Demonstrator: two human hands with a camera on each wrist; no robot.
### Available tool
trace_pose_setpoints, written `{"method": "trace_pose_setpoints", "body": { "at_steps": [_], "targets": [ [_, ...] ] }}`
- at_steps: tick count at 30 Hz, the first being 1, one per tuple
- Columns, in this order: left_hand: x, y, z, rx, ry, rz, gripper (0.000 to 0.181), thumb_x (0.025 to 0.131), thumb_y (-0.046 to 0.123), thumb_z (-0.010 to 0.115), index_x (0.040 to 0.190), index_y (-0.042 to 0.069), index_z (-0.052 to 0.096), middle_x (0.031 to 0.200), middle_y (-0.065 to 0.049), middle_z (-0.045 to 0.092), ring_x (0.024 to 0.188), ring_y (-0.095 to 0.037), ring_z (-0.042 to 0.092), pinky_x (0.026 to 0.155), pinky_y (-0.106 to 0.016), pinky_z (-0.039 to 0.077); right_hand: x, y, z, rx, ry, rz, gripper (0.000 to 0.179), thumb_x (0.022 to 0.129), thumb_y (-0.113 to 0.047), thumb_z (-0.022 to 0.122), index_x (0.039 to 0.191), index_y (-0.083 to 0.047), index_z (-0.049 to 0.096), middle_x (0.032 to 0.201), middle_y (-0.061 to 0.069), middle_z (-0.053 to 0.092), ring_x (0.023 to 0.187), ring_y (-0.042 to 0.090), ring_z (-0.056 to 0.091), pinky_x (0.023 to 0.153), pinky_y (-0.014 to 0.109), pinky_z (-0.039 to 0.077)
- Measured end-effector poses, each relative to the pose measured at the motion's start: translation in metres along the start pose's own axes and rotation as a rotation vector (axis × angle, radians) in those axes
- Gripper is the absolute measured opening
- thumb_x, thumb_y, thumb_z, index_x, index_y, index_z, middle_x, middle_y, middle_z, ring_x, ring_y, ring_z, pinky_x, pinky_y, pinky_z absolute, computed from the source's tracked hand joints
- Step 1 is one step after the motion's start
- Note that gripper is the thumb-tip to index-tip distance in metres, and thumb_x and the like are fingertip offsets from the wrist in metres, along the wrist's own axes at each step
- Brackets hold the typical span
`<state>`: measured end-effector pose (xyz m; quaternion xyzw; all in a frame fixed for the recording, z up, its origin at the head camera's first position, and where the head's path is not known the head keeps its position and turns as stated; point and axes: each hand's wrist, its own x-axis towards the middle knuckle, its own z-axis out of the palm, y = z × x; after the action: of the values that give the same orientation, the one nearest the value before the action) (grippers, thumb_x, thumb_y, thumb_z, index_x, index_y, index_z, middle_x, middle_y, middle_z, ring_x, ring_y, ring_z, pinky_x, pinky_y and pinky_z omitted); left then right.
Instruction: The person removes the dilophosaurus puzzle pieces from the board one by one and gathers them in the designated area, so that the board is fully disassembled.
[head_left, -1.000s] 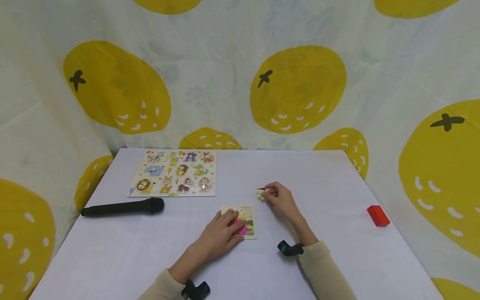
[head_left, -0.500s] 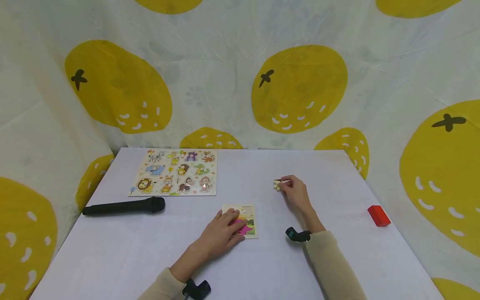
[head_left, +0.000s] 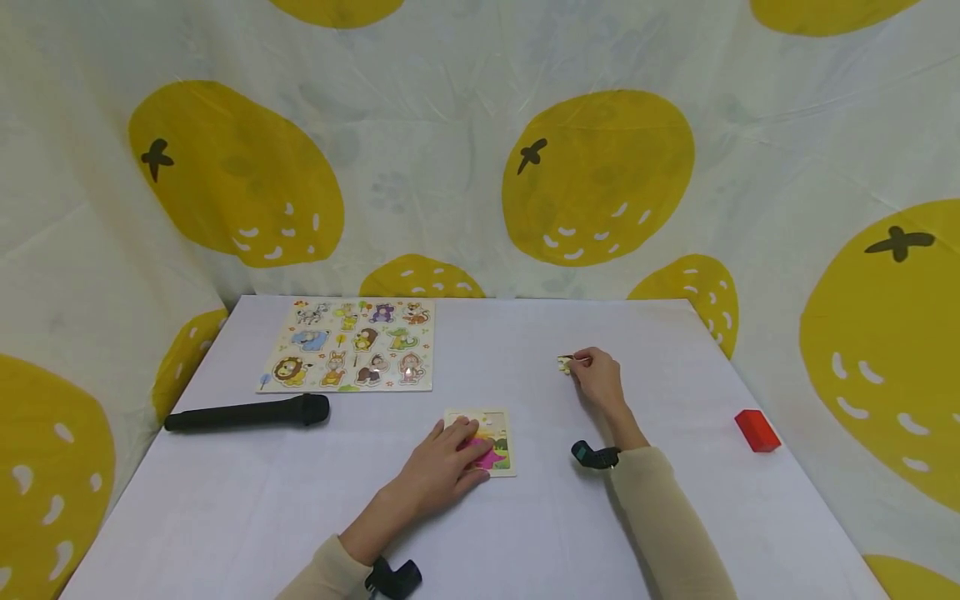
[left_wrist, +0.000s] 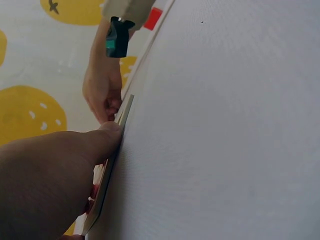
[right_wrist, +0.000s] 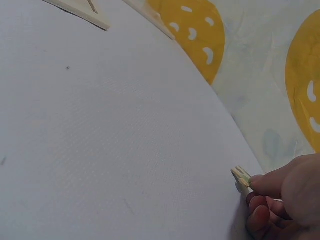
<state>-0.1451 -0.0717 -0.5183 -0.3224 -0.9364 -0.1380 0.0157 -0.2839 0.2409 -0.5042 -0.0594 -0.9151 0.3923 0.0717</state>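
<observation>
My left hand [head_left: 444, 468] lies over a small square wooden puzzle board [head_left: 510, 442], fingers stretched across its printed face. A pink figure with green and yellow around it shows beside the fingers, while the rest of the picture is covered. Seen from the left wrist, the thumb [left_wrist: 102, 142] lies along the rim of that board. Farther back and to the right, my right hand [head_left: 602, 385] pinches a small pale jigsaw piece [head_left: 564, 364] between thumb and fingers. In the right wrist view this jigsaw piece [right_wrist: 241, 176] sticks out past the fingertips, close over the white tabletop.
A large animal puzzle board [head_left: 348, 346] lies at the back left of the table. In front of it is a black microphone [head_left: 247, 412]. A red block [head_left: 757, 431] stands near the right edge. A fruit-patterned curtain [head_left: 450, 167] hangs behind the table.
My right hand has moved back and to the right with the jigsaw piece, away from the small board, slowing over the last half second. My left hand has stayed on the board.
</observation>
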Motion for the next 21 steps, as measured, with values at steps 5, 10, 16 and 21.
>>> {"method": "trace_pose_setpoints", "body": {
  "at_steps": [5,10,16,21],
  "targets": [
    [0.0003,0.0,-0.0001,0.003,-0.004,0.0,0.049,0.098,0.05,0.056,0.142,0.028,0.057,0.152,-0.008,0.049,0.148,-0.027,0.039,0.121,-0.055,0.031,0.0031,0.0,0.0029,-0.044,0.041,-0.006,0.023,0.092,-0.014,0.064,0.102,0.006,0.069,0.09,0.018,0.07,0.079,0.027,0.062,0.067,0.027,0.046],
    [0.0,0.0009,-0.0006,0.001,0.004,0.006,0.048,0.098,0.049,0.056,0.141,0.027,0.058,0.152,-0.008,0.05,0.147,-0.027,0.039,0.12,-0.056,0.031,0.0041,0.0001,0.0052,-0.09,0.051,0.006,0.021,0.093,-0.014,0.063,0.101,0.005,0.07,0.092,0.019,0.07,0.083,0.03,0.062,0.069,0.03,0.045],
    [-0.0009,0.0032,-0.0029,-0.007,0.035,0.015,0.047,0.098,0.047,0.059,0.139,0.025,0.06,0.15,-0.009,0.051,0.145,-0.029,0.041,0.118,-0.057,0.033,0.0047,0.0018,0.0082,-0.117,0.063,0.004,0.022,0.094,-0.014,0.061,0.101,0.005,0.07,0.093,0.02,0.07,0.082,0.029,0.063,0.066,0.03,0.046],
    [-0.0011,0.0034,-0.0038,-0.007,0.034,0.008,0.046,0.098,0.048,0.059,0.137,0.024,0.061,0.151,-0.008,0.05,0.144,-0.029,0.041,0.118,-0.057,0.033,0.0001,-0.0015,0.0082,-0.095,0.076,-0.02,0.025,0.095,-0.015,0.058,0.102,0.005,0.07,0.095,0.021,0.07,0.084,0.03,0.063,0.071,0.035,0.049]
  ]
}}
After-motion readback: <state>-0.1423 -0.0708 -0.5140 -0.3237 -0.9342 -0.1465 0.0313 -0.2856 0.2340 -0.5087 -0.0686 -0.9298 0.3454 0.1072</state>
